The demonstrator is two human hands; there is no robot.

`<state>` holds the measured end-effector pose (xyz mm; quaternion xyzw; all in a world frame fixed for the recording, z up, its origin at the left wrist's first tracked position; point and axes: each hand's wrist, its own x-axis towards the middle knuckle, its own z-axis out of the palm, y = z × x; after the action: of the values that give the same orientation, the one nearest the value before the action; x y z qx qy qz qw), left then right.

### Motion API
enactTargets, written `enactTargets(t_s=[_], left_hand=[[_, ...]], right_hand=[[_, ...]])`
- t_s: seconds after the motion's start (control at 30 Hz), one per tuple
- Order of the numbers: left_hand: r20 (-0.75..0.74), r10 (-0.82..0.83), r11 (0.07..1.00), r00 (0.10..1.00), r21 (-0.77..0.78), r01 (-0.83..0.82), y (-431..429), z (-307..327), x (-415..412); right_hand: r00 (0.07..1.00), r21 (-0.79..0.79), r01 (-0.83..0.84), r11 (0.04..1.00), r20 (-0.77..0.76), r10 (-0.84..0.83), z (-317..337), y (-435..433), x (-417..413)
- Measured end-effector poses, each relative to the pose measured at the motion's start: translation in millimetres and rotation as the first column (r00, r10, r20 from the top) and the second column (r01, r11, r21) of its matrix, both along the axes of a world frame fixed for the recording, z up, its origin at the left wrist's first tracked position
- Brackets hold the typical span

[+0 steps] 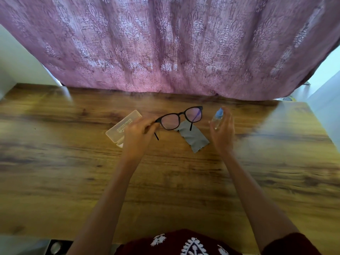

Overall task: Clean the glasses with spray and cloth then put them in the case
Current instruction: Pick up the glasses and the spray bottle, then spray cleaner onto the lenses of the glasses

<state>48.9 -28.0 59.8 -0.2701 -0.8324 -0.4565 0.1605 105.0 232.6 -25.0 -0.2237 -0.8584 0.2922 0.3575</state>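
Observation:
My left hand (138,135) grips the black-framed glasses (181,116) by the left temple hinge and holds them above the table, lenses facing me. My right hand (223,134) is closed around a small clear spray bottle (217,118) with a blue nozzle, held just right of the glasses and apart from them. A grey cleaning cloth (193,138) lies flat on the table under the glasses. The translucent glasses case (123,127) lies closed on the table, partly behind my left hand.
The wooden table (165,181) stretches wide around the objects. A pink patterned curtain (165,43) hangs along the table's far edge. White walls stand at both sides.

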Motion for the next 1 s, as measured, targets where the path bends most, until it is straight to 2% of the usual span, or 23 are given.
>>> enactTargets(t_s=[0.2,0.33,0.43,0.53,0.63,0.7,0.77,0.9,1.0], left_hand=[[0.011,0.017,1.000,1.000,0.008,-0.017,0.0,-2.8,0.8],[0.031,0.049,0.999,0.998,0.019,-0.049,-1.5,-3.6,-0.4],[0.039,0.082,0.996,0.996,0.027,-0.083,-2.2,-3.5,-0.4],[0.068,0.107,0.994,0.992,0.025,-0.108,-1.8,-4.5,-1.4],[0.066,0.121,0.992,0.990,0.016,-0.123,-1.2,-5.3,-2.1],[0.064,0.130,0.991,0.989,0.005,-0.130,-1.9,-5.2,-2.2],[0.061,0.137,0.991,0.989,-0.003,-0.137,-2.4,-5.0,-2.1],[0.034,0.138,0.990,0.990,0.004,-0.138,-1.6,0.4,1.8],[0.008,0.124,0.992,0.992,0.016,-0.124,-1.3,7.6,5.0]], right_hand=[[0.999,-0.044,-0.036,0.998,0.028,0.037,-1.8,4.0,-9.2],[1.000,-0.193,-0.029,0.981,-0.008,0.028,15.4,-4.6,-8.5],[0.989,-0.283,-0.145,0.948,-0.074,0.129,25.6,-19.0,-5.3],[0.961,-0.514,-0.278,0.811,-0.157,0.230,42.2,-41.6,3.7],[0.923,-0.640,-0.384,0.666,-0.236,0.305,63.2,-64.8,15.5],[0.869,-0.707,-0.488,0.511,-0.337,0.363,76.4,-78.5,23.5],[0.817,-0.742,-0.556,0.375,-0.403,0.412,87.2,-88.8,30.4],[0.732,-0.765,-0.622,0.166,-0.492,0.472,103.0,-102.8,41.7],[0.694,-0.761,-0.644,0.078,-0.538,0.479,109.3,-107.1,47.3]])
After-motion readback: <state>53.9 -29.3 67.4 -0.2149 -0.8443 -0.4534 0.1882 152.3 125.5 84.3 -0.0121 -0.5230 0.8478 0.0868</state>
